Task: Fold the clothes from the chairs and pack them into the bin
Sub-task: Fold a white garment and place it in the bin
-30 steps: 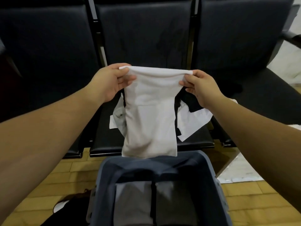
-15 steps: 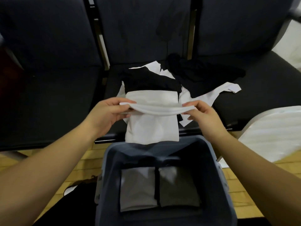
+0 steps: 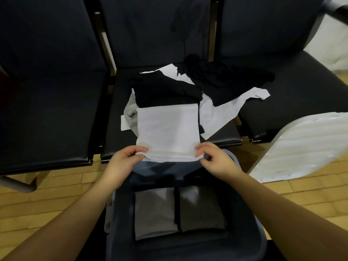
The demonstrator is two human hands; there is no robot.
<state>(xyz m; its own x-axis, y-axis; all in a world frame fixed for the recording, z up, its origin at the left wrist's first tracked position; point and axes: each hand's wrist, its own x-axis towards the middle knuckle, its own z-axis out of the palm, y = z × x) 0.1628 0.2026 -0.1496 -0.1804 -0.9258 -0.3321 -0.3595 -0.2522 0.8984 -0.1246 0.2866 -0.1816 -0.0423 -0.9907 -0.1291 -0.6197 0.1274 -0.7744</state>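
Both hands pinch the near edge of a folded white garment (image 3: 167,132), the left hand (image 3: 124,161) at its left corner, the right hand (image 3: 214,161) at its right; it lies on the middle chair (image 3: 116,117) over black clothes (image 3: 165,93), just beyond the grey bin (image 3: 250,213) holding two folded grey pieces (image 3: 178,210).

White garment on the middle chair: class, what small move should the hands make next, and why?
Probably fold the near edge away, halving it. Left hand and right hand pinch the near corners of the white garment, which lies flat, longer than the folded grey pieces in the bin.
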